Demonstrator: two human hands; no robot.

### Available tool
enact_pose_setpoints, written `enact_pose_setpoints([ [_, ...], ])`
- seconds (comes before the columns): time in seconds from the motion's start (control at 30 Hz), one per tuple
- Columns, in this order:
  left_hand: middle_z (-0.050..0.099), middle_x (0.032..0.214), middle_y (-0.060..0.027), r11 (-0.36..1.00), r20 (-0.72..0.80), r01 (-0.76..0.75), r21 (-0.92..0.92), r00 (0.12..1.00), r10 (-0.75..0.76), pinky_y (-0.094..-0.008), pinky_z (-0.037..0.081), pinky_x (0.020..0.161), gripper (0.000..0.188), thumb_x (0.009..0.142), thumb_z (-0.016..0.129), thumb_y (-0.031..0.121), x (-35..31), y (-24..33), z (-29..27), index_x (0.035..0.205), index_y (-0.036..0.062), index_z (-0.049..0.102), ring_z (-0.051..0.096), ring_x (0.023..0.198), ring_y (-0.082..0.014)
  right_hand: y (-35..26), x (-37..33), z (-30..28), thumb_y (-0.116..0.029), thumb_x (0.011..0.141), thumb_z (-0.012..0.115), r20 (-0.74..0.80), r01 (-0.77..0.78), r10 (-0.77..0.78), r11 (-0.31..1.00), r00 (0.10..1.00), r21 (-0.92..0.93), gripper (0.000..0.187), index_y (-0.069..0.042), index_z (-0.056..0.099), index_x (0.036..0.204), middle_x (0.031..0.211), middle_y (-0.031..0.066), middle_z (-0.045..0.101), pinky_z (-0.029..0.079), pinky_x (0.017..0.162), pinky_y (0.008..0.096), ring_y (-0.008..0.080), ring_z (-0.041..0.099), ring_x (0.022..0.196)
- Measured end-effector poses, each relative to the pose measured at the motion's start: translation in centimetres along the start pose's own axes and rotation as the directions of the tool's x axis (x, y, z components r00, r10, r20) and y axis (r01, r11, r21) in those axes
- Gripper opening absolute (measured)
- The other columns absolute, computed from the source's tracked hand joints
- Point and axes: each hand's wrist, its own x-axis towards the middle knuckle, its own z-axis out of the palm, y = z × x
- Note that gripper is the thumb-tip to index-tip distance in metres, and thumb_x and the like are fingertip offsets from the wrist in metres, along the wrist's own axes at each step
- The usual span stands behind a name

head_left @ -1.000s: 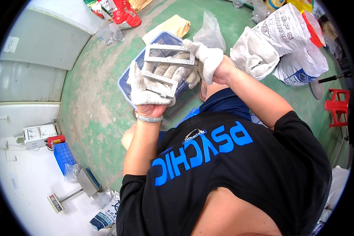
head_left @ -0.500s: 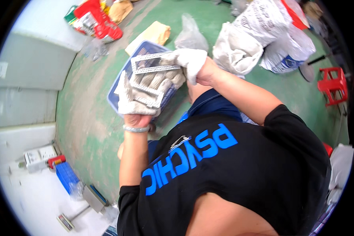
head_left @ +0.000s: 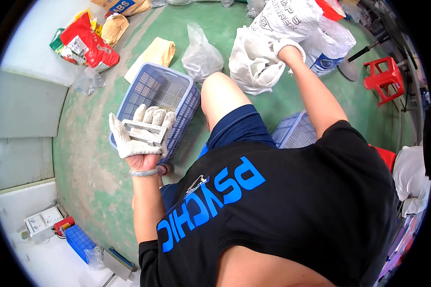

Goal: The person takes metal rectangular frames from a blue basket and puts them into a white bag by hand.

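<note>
My left hand (head_left: 133, 147), in a white knitted glove with the palm up, holds a pale rectangular frame (head_left: 144, 126) across the palm. Its fingers stretch out beyond the frame. Below and behind this hand is a blue-grey mesh crate (head_left: 186, 112), whose visible inside shows a perforated bottom. My right hand (head_left: 284, 45), also gloved, reaches to the upper right edge of a crumpled white sack (head_left: 248, 67) on the floor. The fingers of that hand are hidden, so what they hold, if anything, does not show.
A second mesh crate (head_left: 296, 133) stands beside my right thigh. Beyond the first crate lie a tan paper bag (head_left: 155, 52) and a clear plastic bag (head_left: 201, 57). Full white sacks (head_left: 292, 19) lean at the back; a red stool (head_left: 384, 79) is at the right.
My right hand has left the frame it held over the crate and swung right to the white sack. My left hand still carries a frame, slightly lower and further left. The view has shifted.
</note>
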Motion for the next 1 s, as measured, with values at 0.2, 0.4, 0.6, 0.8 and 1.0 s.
enact_pose_setpoints([
  [0.2, 0.056, 0.112, -0.0287, 1.000, -0.017, 0.028, 0.014, 0.999, -0.028, -0.0650, 0.029, 0.100, 0.066, 0.083, 0.058, 0.054, 0.1, -0.4, 0.8, 0.114, -0.0043, 0.051, 0.052, 0.105, -0.0460, 4.1, 5.0, 4.1, -0.030, 0.085, 0.053, 0.184, 0.037, -0.016, 0.993, 0.983, -0.111, 0.037, -0.003, 0.064, 0.108, 0.109, 0.0214, 0.062, 0.047, 0.080, 0.0438, 0.0359, 0.061, 0.092],
  [0.4, 0.052, 0.116, -0.0286, 0.998, 0.009, 0.053, -0.031, 0.999, -0.052, -0.0649, 0.028, 0.100, 0.067, 0.083, 0.055, 0.055, 1.2, -0.9, 1.9, 0.115, -0.0035, 0.050, 0.048, 0.110, -0.0474, 3.5, 9.8, 5.8, -0.027, 0.085, 0.051, 0.066, 0.214, -0.205, 0.957, 0.977, -0.194, 0.037, -0.005, 0.060, 0.114, 0.118, 0.0189, 0.058, 0.044, 0.088, 0.0415, 0.0334, 0.057, 0.104],
  [0.6, 0.049, 0.123, -0.0278, 0.997, 0.049, -0.051, -0.050, 0.997, 0.053, -0.0648, 0.026, 0.102, 0.071, 0.081, 0.055, 0.059, 0.9, -1.2, 2.5, 0.120, 0.0002, 0.049, 0.043, 0.117, -0.0489, -10.9, 1.1, 2.7, -0.047, 0.082, 0.057, -0.032, 0.445, -0.457, 0.847, 0.889, 0.290, 0.061, 0.003, 0.054, 0.117, 0.116, 0.0229, 0.058, 0.042, 0.093, 0.0353, 0.0331, 0.055, 0.108],
  [0.8, 0.049, 0.128, -0.0226, 0.986, 0.172, -0.156, 0.057, 0.974, 0.144, -0.0562, 0.027, 0.106, 0.068, 0.083, 0.046, 0.064, 0.6, -0.6, 1.7, 0.123, 0.0101, 0.053, 0.041, 0.122, -0.0428, -21.3, -13.8, -3.7, -0.020, 0.085, 0.057, 0.122, 0.613, -0.891, 0.395, 0.438, 0.684, 0.033, -0.001, 0.058, 0.112, 0.112, 0.0128, 0.062, 0.047, 0.087, 0.0305, 0.0224, 0.059, 0.103],
  [1.0, 0.053, 0.123, -0.0222, 0.982, 0.185, -0.171, 0.075, 0.971, 0.154, -0.0562, 0.035, 0.099, 0.061, 0.084, 0.048, 0.062, 0.6, -0.7, 1.5, 0.118, 0.0128, 0.056, 0.046, 0.117, -0.0424, -23.9, -17.4, -2.0, -0.033, 0.074, 0.069, -0.115, 0.706, -0.930, 0.182, 0.350, 0.684, 0.053, -0.005, 0.053, 0.117, 0.106, 0.0199, 0.061, 0.046, 0.085, 0.0356, 0.0329, 0.058, 0.102],
])
